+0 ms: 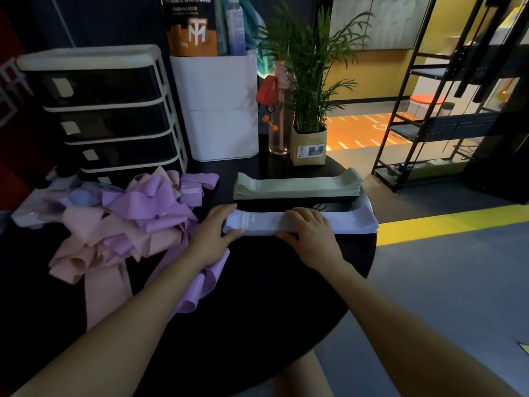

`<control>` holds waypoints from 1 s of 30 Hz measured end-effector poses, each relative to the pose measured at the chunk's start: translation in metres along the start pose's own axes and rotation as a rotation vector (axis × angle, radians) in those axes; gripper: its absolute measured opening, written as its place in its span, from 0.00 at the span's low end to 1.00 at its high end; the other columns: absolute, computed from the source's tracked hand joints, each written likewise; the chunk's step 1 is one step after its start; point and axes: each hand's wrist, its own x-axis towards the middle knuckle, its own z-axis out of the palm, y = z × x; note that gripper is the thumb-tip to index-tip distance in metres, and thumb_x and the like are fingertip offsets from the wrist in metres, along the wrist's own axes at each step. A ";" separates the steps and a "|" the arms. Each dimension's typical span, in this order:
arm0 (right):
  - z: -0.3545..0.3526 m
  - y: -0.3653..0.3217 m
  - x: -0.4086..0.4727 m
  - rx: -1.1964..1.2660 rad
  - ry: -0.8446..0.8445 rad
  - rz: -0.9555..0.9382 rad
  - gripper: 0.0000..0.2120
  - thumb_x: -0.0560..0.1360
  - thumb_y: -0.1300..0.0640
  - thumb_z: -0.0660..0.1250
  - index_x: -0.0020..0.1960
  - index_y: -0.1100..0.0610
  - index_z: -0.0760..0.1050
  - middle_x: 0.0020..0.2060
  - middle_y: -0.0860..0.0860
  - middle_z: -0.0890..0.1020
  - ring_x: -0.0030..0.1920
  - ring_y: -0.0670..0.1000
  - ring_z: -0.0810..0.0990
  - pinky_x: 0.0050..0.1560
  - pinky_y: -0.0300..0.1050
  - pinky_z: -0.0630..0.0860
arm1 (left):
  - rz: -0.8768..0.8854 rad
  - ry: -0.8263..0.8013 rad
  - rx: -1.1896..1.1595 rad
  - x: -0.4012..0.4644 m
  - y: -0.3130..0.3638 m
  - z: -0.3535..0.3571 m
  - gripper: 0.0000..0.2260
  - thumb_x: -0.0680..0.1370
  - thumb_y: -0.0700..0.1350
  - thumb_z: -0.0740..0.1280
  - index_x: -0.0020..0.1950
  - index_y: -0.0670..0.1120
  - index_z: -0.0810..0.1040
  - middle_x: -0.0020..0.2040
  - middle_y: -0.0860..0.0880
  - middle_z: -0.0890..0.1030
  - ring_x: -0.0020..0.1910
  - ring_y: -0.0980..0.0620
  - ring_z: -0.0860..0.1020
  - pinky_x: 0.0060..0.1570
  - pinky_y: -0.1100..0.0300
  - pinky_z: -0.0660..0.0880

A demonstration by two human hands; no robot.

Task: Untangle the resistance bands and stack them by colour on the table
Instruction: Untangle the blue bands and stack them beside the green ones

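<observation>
A flat stack of pale lavender-grey bands (355, 222) lies across the right side of the round black table (257, 282). My left hand (216, 233) holds the stack's left end, thumb under its near edge and fingers along the far side. My right hand (310, 229) lies flat on the stack's middle, fingers spread. Behind it sits a neat stack of green bands (297, 186). A tangled heap of purple bands (151, 204) and pink bands (94, 242) fills the table's left side; one purple band runs under my left forearm.
A black-and-white drawer unit (108, 110) and a white bin (220, 110) stand at the back. A potted plant (309, 144) and a glass vase (279, 130) are behind the green stack. A white device (31, 216) sits far left. The table edge drops off right.
</observation>
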 end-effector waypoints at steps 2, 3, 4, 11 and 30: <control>0.002 0.000 -0.001 -0.007 0.008 -0.006 0.23 0.76 0.43 0.61 0.67 0.54 0.69 0.65 0.51 0.72 0.68 0.54 0.66 0.68 0.48 0.59 | -0.012 -0.002 -0.001 0.000 -0.001 0.001 0.25 0.76 0.42 0.68 0.71 0.42 0.66 0.69 0.45 0.67 0.65 0.53 0.67 0.60 0.69 0.59; 0.002 0.000 -0.001 -0.011 0.009 -0.008 0.23 0.76 0.43 0.61 0.66 0.53 0.69 0.65 0.51 0.72 0.68 0.54 0.66 0.67 0.48 0.60 | -0.019 0.000 -0.001 0.000 -0.001 0.001 0.25 0.76 0.42 0.68 0.71 0.42 0.66 0.69 0.45 0.67 0.66 0.52 0.67 0.61 0.68 0.59; 0.003 0.000 -0.001 -0.013 0.011 -0.008 0.23 0.76 0.43 0.61 0.66 0.53 0.69 0.65 0.51 0.72 0.68 0.54 0.66 0.67 0.48 0.60 | -0.023 0.003 0.000 0.000 -0.002 0.001 0.25 0.75 0.42 0.68 0.71 0.42 0.66 0.68 0.45 0.67 0.66 0.51 0.67 0.61 0.68 0.59; 0.004 0.000 0.000 -0.049 -0.005 -0.012 0.24 0.77 0.43 0.60 0.68 0.53 0.68 0.67 0.50 0.70 0.70 0.53 0.65 0.69 0.48 0.59 | -0.046 0.025 0.006 -0.001 -0.002 0.000 0.27 0.75 0.44 0.69 0.72 0.43 0.65 0.70 0.47 0.67 0.66 0.51 0.68 0.60 0.68 0.60; 0.001 -0.007 0.002 -0.072 0.043 -0.065 0.21 0.76 0.47 0.63 0.66 0.54 0.72 0.66 0.52 0.73 0.66 0.57 0.70 0.65 0.51 0.63 | -0.074 -0.001 -0.036 0.005 0.006 -0.008 0.25 0.76 0.44 0.67 0.72 0.43 0.65 0.72 0.46 0.67 0.70 0.51 0.65 0.65 0.66 0.59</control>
